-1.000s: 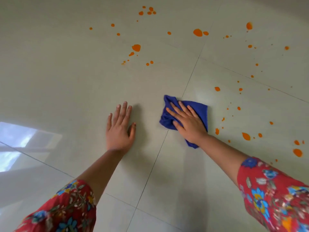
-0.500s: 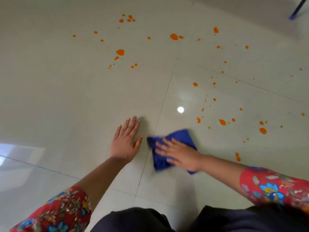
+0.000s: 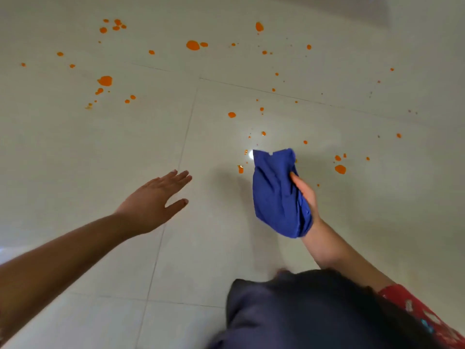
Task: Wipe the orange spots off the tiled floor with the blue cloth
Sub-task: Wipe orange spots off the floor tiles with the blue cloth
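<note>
The blue cloth hangs bunched in my right hand, lifted off the pale tiled floor. My thumb shows at its right edge; the fingers are hidden behind the fabric. My left hand floats above the floor to the left, fingers spread, holding nothing. Several orange spots lie ahead: a big one at the far middle, another at the far left, one right of the cloth, a small smear just left of it.
Grout lines cross the floor, one running from near my left hand away from me. A bright light reflection sits by the cloth's top corner. My dark-clothed knee fills the bottom right, beside a red floral sleeve.
My right hand lifted the cloth off the floor and turned it up. My left hand rose from the tile. The view pulled back and up.
</note>
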`<state>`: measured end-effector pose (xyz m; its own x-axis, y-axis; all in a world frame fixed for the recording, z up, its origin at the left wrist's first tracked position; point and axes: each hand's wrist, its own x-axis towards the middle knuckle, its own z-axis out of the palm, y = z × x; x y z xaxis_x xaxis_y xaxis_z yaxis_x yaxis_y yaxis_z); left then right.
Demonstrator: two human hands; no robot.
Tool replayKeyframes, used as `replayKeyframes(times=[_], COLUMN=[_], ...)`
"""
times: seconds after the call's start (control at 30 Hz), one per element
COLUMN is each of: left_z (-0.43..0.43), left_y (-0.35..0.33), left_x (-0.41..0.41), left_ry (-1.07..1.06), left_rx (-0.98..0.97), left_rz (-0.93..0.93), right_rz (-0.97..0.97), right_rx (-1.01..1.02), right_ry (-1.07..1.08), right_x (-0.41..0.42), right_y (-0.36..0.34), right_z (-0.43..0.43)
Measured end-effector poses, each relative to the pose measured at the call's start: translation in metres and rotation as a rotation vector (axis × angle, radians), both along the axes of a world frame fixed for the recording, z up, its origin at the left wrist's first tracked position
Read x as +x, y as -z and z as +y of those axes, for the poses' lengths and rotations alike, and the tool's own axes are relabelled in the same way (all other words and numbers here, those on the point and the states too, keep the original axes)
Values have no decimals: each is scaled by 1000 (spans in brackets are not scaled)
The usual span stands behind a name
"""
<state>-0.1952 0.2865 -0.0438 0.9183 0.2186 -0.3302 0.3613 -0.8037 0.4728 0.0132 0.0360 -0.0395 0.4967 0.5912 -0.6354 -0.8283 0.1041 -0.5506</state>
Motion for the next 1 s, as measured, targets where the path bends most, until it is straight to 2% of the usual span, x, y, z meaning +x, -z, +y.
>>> replayKeyframes(times=[0.13, 0.2, 0.27, 0.33, 0.37, 0.47, 0.5, 0.53, 0.6, 0.67, 0.77, 0.8, 0.93, 1.0], left_z=[-9, -21, -37, -58, -71, -109, -120, -128, -134, -133, -134, -134, -137, -136], left_y=[-2, 5, 18, 34, 43, 65, 72, 78, 85, 88, 93, 95, 98, 99], left_x=[26, 44, 64, 83, 91, 95, 93, 90, 89, 87, 83, 84, 84, 84], left_ry=[-48, -95, -192, -327, -383, -499, -485, -462, -425, -406, -388, -394, -418, -419], left_rx=[-9, 9, 26, 63, 79, 73, 85, 107, 155, 193, 238, 245, 266, 262], left_rz=[123, 153, 106, 19, -22, -26, -14, -8, -23, -9, -5, -3, -6, -12], right_rz=[-58, -150, -402, -683, -824, -1367, -1474, -1499, -1510, -1599, -1704, -1705, -1491, -1545], right_rx=[35, -100, -344, -546, -610, -952, -1105, -1207, -1265, -1151, -901, -899, -1253, -1182], right_ry=[71, 118, 154, 77, -13, -630, -788, -831, -800, -872, -982, -967, -695, -756], right_x=[32, 45, 47, 34, 22, -9, -12, -12, -8, -16, -18, -5, 35, 12], right_y=[-5, -7, -1, 11, 24, 65, 78, 85, 92, 99, 100, 100, 96, 99], right_z=[-47, -83, -109, -128, -137, -147, -139, -123, -86, -76, -130, -145, -101, -79])
